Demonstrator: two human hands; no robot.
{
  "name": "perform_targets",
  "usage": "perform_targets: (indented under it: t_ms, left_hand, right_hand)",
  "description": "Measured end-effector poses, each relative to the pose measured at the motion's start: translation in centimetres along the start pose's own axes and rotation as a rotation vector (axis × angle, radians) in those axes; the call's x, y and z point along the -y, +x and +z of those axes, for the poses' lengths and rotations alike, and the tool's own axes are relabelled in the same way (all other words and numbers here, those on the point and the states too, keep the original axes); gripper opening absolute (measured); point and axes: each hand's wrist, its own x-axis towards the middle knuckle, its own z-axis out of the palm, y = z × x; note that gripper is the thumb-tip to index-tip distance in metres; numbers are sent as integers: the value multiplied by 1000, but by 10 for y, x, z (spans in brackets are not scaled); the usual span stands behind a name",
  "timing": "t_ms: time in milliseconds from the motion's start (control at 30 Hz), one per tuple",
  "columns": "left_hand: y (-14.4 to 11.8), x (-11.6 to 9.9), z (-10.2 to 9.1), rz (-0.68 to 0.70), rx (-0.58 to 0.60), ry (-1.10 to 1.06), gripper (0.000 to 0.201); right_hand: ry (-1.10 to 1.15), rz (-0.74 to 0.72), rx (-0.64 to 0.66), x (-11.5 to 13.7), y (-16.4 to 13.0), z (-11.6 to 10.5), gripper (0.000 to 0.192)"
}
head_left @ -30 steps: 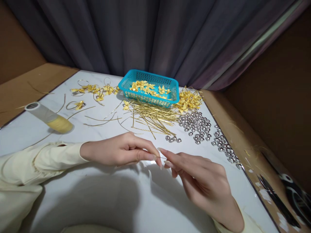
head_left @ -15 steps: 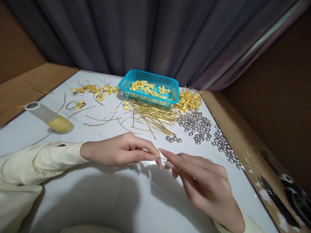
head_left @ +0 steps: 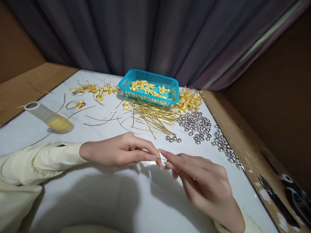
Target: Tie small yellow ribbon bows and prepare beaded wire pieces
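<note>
- The left hand (head_left: 119, 150) and the right hand (head_left: 201, 184) meet fingertip to fingertip over the white table (head_left: 102, 194), each pinching an end of one thin gold wire (head_left: 162, 158). Only a short glint of it shows between the fingers, so I cannot tell how much is hidden inside either grip.
- The wire is so fine that a slight loosening of either pinch could let it drop onto the glossy tabletop, where it would be hard to pick up flat.
- Pulling the two hands apart too hard, or twisting unevenly, could kink the wire; it looks soft and likely to keep any bend.
- The silver beads (head_left: 196, 124) lie loose just beyond the right hand, some strung along the table's right edge. A sideways sweep of that wrist could roll them off toward the brown ledge where the scissors (head_left: 277, 200) lie.
- The pile of cut gold strips (head_left: 153, 118) sits near, ahead of both hands; a sleeve or finger dragging through could scatter them among the beads.
- The spool (head_left: 50, 118) lies on its side to the left, near the left sleeve (head_left: 36, 161); a nudge from the forearm could set it rolling.
- The blue basket (head_left: 150, 89) with gold bows inside, and the finished bows (head_left: 93, 90) to its left, are well apart from the hands and seem at little risk.
</note>
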Motion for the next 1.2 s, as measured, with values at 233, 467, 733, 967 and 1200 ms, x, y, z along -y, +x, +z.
perform_targets:
  t_ms: [233, 467, 733, 967, 1200]
  left_hand:
    - [0, 0, 1, -5, -9, -5, 22]
    - [0, -1, 1, 4, -15, -9, 22]
    - [0, 0, 1, -4, -11, -19, 22]
    - [1, -4, 1, -10, 3, -33, 23]
    - [1, -2, 0, -16, 0, -5, 22]
  right_hand:
    - [-10, 1, 3, 0, 0, 0, 44]
    - [-23, -1, 9, -1, -1, 0, 44]
    - [-60, -11, -2, 1, 1, 0, 46]
    - [-76, -38, -28, 0, -1, 1, 44]
    - [-82, -19, -23, 1, -2, 1, 44]
